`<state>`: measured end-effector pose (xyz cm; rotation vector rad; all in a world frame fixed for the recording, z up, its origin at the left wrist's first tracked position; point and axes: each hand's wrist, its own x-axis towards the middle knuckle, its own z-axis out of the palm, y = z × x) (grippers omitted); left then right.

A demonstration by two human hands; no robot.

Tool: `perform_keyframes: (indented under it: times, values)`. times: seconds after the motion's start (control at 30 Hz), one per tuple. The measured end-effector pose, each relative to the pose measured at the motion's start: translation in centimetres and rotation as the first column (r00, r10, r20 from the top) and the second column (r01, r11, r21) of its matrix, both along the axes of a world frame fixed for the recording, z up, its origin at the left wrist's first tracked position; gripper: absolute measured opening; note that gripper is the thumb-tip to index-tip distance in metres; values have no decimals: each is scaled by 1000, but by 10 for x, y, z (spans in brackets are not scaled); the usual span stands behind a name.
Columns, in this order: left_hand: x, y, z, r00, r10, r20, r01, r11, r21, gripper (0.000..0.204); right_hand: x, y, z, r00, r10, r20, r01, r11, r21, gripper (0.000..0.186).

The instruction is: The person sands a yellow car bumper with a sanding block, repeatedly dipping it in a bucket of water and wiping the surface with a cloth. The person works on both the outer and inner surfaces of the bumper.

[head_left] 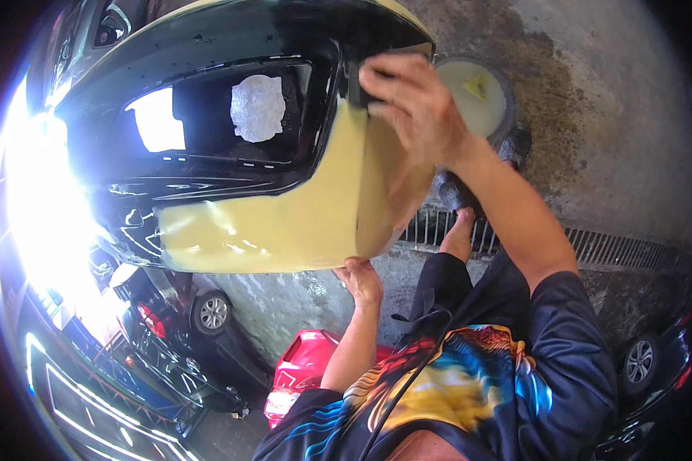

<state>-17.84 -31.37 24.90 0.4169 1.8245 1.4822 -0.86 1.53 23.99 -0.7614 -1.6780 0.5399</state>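
A large car bumper fills the upper left, glossy black around its recessed middle and coated dull yellow along the near side and right corner. My left hand grips its near lower edge, with some fingers hidden beneath. My right hand is on the right end, where black meets yellow. Its fingers are bent and partly blurred. A dark grey patch shows beside the fingertips, but I cannot make out whether it is a pad in the hand or bumper surface.
Beyond my right hand, a round bucket holds cloudy liquid and a yellow piece of sponge or cloth. A drain grate crosses the wet concrete floor. A red vehicle part lies near my left arm. Dark cars stand on both sides.
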Motion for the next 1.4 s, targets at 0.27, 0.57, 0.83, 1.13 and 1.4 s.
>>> perform_keyframes:
  times: [0.27, 0.57, 0.83, 1.13, 1.4]
  values:
    - [-5, -2, -5, 999, -52, 6, 51, 995, 84, 101, 14, -19, 17, 996, 84, -40, -84, 996, -3, 51]
    - [-9, -6, -5, 998, -58, 14, 57, 997, 61, 98, 8, 26, -27, 963, -265, 48, 260, 961, 95, 54]
    - [-6, -5, -8, 997, -50, -61, 52, 998, 30, 100, 4, 14, -13, 953, -253, 167, 248, 968, 47, 49]
    - [-5, -8, -7, 998, -36, -58, 36, 999, 0, 106, 1, 11, 7, 941, -296, 165, 296, 955, 21, 46]
    - [-8, -18, -26, 988, -21, -153, -13, 976, -216, 97, 3, 16, 16, 945, -258, 200, 266, 964, -18, 40]
